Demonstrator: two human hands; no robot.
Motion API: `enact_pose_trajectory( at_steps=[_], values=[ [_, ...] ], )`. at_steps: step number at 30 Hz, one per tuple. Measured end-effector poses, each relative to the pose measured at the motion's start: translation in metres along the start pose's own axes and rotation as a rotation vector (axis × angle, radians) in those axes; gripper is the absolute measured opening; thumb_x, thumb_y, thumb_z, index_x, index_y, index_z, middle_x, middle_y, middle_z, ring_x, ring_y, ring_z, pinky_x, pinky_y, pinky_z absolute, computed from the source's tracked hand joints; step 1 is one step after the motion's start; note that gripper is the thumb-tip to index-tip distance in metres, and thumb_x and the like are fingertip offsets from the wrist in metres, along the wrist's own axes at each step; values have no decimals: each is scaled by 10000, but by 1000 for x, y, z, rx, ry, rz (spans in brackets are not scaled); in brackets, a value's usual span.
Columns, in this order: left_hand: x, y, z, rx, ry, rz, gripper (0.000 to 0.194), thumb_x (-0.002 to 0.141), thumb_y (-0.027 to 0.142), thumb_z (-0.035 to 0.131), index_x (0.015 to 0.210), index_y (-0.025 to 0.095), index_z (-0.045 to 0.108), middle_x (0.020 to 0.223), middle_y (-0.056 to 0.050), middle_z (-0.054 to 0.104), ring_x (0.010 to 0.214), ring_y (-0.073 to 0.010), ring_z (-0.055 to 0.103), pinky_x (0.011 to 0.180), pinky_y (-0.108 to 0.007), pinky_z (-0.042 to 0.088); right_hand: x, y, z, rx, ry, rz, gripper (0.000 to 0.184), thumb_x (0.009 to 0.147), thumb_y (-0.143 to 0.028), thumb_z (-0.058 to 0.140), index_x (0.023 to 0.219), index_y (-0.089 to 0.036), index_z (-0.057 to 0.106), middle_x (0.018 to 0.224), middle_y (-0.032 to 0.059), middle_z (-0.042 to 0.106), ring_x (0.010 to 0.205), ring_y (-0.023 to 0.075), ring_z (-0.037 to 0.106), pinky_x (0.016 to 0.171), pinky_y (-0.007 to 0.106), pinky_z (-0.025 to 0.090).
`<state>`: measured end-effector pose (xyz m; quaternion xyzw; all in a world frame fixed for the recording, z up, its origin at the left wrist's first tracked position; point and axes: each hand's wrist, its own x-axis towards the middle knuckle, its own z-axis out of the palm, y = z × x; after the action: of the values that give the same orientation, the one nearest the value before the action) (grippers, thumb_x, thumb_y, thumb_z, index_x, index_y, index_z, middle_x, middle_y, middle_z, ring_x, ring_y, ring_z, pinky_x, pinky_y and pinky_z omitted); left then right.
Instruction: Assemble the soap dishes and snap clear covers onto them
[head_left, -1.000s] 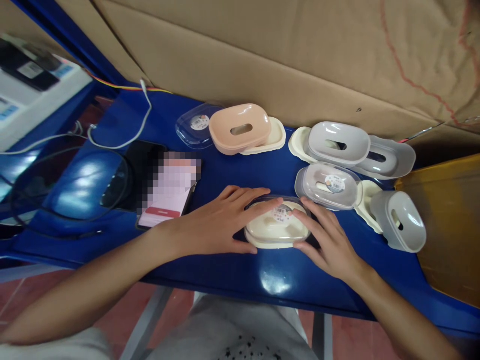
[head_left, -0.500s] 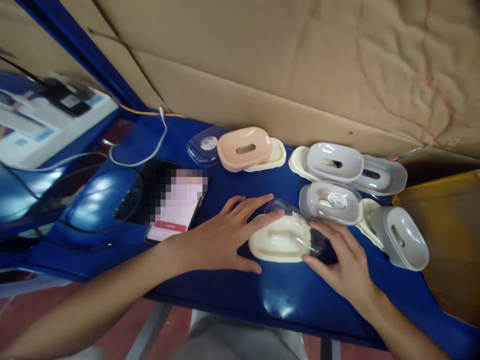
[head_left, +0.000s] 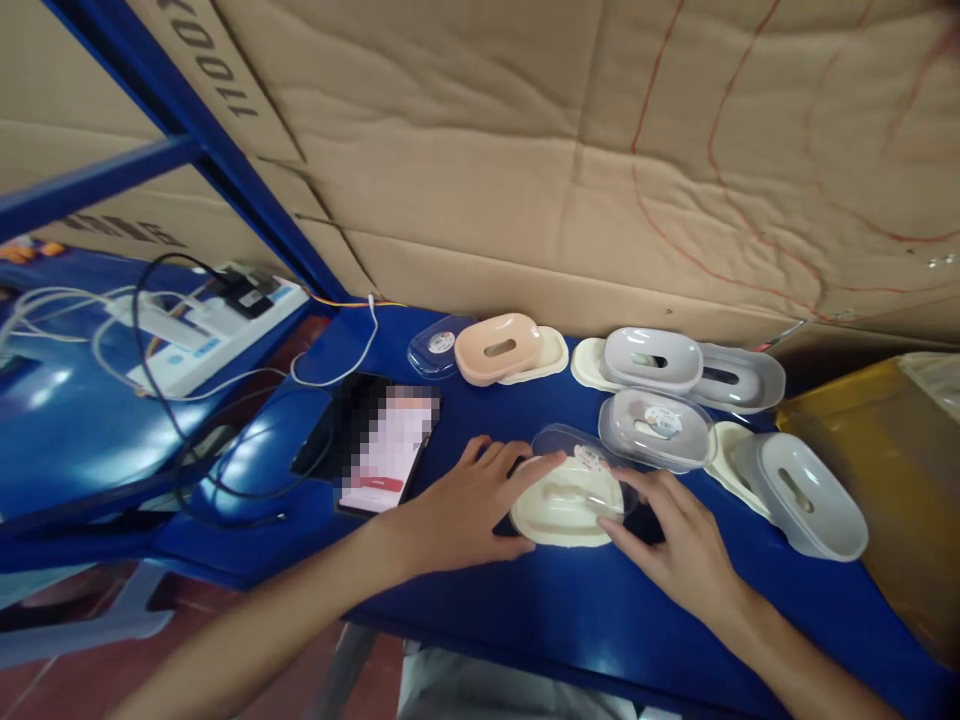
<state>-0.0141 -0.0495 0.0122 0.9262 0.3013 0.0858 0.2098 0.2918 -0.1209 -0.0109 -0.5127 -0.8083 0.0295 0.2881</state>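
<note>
A cream soap dish tray [head_left: 568, 522] lies on the blue table, with a clear plastic lid [head_left: 559, 437] overlapping it and a round sticker on the lid. My left hand [head_left: 469, 510] is at the tray's left side, index finger reaching over its top edge and thumb close to the lower left rim; the fingers are apart. On the opposite side, my right hand [head_left: 675, 525] has its thumb on the tray's right rim and its fingers curled over the lid's edge. A grey soap dish under a clear lid [head_left: 656, 430] sits just behind my right hand.
Along the back stand a peach soap dish [head_left: 499, 349] and a grey one [head_left: 652, 358], with cream trays beside them. Another grey dish [head_left: 814, 495] leans at right near a taped carton [head_left: 885, 480]. Left are a phone [head_left: 394, 450], cables and a power strip [head_left: 217, 345].
My left hand has come closer round the cream tray's left edge, its thumb nearer the rim. My right hand keeps its place at the right edge. The camera view has tilted upward.
</note>
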Motion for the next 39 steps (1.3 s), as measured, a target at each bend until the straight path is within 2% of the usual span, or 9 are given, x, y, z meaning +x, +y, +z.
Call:
enact_pose_trajectory(
  at_steps=[6, 10, 14, 20, 25, 29, 33, 36, 39],
  values=[
    [-42, 24, 17, 190, 70, -114, 805, 1004, 332, 757, 1685, 248, 335, 1512, -182, 602, 1381, -380, 602, 1227, -696, 356, 1, 4, 6, -18, 17, 0, 343, 1114, -422, 612, 1382, -212, 657, 890, 33, 720, 791, 210, 734, 739, 346, 621],
    [-81, 33, 18, 200, 84, -182, 761, 986, 249, 759, 1656, 269, 399, 1500, -153, 611, 1363, -377, 612, 1227, -718, 356, -1, 8, 12, -50, 0, 2, 330, 1120, -416, 591, 1371, -216, 668, 955, 60, 760, 852, 239, 763, 783, 372, 624],
    [-98, 35, 13, 203, 74, -203, 596, 997, 221, 731, 1556, 303, 543, 1555, -132, 585, 1397, -378, 600, 1221, -700, 398, -1, 12, 16, -120, -12, -3, 333, 1127, -403, 574, 1392, -221, 663, 1049, 81, 792, 899, 254, 781, 820, 386, 629],
    [-113, 36, 6, 198, 111, -260, 429, 985, 271, 765, 1403, 309, 674, 1545, -119, 610, 1395, -395, 611, 1165, -667, 503, -1, 14, 20, -288, 5, -11, 404, 1119, -384, 582, 1464, -188, 658, 1078, 106, 808, 951, 299, 792, 876, 432, 620],
    [-134, 43, -7, 136, 252, -314, 248, 1016, 420, 744, 1228, 292, 723, 1547, -104, 623, 1363, -376, 654, 1086, -564, 599, -1, 17, 24, -343, 23, -41, 418, 1126, -393, 567, 1470, -174, 657, 1071, 111, 805, 939, 288, 788, 870, 412, 613],
    [-133, 46, -14, 144, 437, -409, 251, 1049, 487, 679, 1176, 272, 705, 1499, -122, 645, 1329, -373, 684, 1080, -549, 601, -3, 19, 25, -343, 33, -66, 405, 1133, -365, 535, 1461, -163, 661, 1067, 110, 798, 930, 287, 784, 861, 427, 621],
    [-119, 49, 0, 27, 549, -462, 195, 1055, 444, 668, 1152, 274, 664, 1487, -101, 628, 1367, -333, 671, 1118, -506, 588, 2, 15, 17, -306, 53, -117, 391, 1148, -344, 497, 1453, -165, 663, 1072, 111, 793, 973, 281, 775, 891, 420, 609],
    [-104, 48, 22, -89, 548, -419, 165, 1054, 386, 674, 1181, 284, 646, 1555, -98, 581, 1427, -309, 635, 1164, -496, 564, 25, 4, 9, -299, 4, -164, 409, 1152, -333, 483, 1492, -166, 638, 1184, 129, 794, 1089, 289, 752, 980, 431, 572],
    [-86, 38, 41, -159, 545, -384, 264, 1038, 348, 695, 1283, 291, 616, 1617, -118, 539, 1491, -321, 586, 1221, -549, 517, 71, -6, 12, -335, -103, -201, 426, 1133, -255, 487, 1527, -156, 615, 1387, 156, 749, 1243, 307, 699, 1054, 446, 514]
  ],
)
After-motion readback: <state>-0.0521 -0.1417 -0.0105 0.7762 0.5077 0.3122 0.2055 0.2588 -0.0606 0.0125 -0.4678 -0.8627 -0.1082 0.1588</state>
